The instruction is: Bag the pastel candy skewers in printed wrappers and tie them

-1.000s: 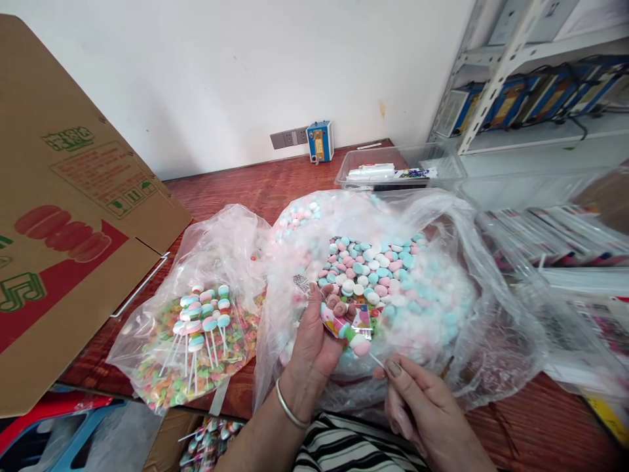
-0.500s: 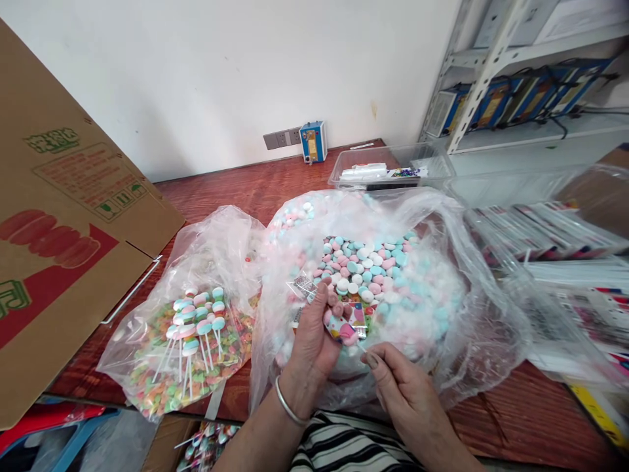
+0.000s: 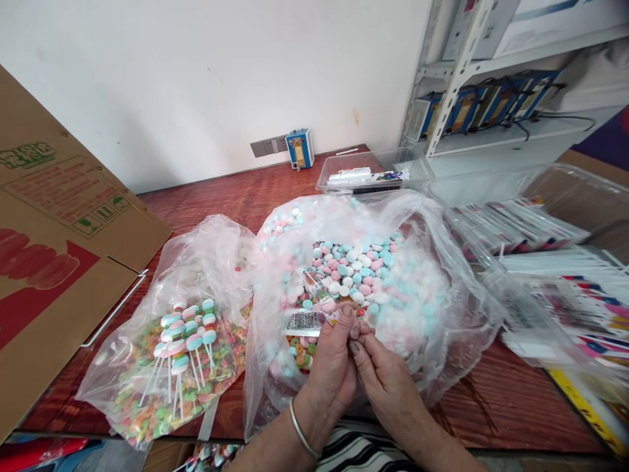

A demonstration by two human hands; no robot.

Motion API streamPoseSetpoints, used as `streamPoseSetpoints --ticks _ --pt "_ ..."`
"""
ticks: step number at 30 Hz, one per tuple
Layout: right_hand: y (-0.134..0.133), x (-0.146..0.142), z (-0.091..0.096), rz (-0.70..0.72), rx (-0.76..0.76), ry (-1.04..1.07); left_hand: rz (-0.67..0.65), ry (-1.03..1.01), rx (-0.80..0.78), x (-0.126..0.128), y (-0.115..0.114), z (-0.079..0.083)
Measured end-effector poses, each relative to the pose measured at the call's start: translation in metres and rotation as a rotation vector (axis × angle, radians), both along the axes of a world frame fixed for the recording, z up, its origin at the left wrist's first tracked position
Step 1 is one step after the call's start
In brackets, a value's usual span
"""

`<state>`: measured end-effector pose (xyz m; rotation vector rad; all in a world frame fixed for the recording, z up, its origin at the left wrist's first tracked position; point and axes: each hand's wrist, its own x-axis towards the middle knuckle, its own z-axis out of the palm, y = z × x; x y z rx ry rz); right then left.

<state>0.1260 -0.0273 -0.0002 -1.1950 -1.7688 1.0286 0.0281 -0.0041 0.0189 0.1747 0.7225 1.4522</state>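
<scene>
My left hand point(image 3: 331, 360), with a metal bangle at its wrist, is closed around a wrapped candy lollipop. The small clear-and-printed wrapper point(image 3: 303, 321) juts out to the left of the fingers, and a pink candy shows inside its clear part. Pressed against the left fingertips, my right hand point(image 3: 386, 380) pinches the near end of the same lollipop, where the stick is hidden. Beneath both hands lies a large clear plastic bag point(image 3: 466, 328) of pink, white and blue candies point(image 3: 356, 262). Some ring-shaped candies point(image 3: 299, 354) show under the wrapper.
To the left, a bag of colourful ring candies point(image 3: 147, 413) carries several stacked-candy lollipops point(image 3: 189, 328). A cardboard box point(image 3: 59, 242) stands at far left. Clear bins of packaging point(image 3: 521, 223) are on the right, and another bin point(image 3: 373, 170) and a blue device point(image 3: 299, 149) sit behind.
My right hand has moved up and left to meet my left hand. The wrapper has turned and now points leftward. The view has shifted slightly to the right.
</scene>
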Motion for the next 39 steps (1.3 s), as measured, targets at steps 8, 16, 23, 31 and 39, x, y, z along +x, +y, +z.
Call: streamPoseSetpoints --ticks 8,16,23,31,39 --pt "0.004 0.006 -0.018 -0.140 0.351 -0.201 -0.048 0.153 -0.024 -0.003 -0.014 0.000" --pt "0.000 0.004 -0.019 -0.120 0.456 -0.265 -0.005 0.227 -0.074 -0.006 -0.010 -0.007" --pt "0.004 0.000 -0.015 -0.066 0.054 0.023 0.077 0.276 -0.048 0.006 -0.015 -0.016" --pt "0.019 -0.005 -0.001 -0.148 -0.163 0.220 0.044 0.642 -0.029 -0.003 -0.017 -0.024" --pt "0.015 -0.012 -0.008 0.069 -0.619 0.830 -0.083 0.453 0.054 -0.009 -0.020 -0.015"
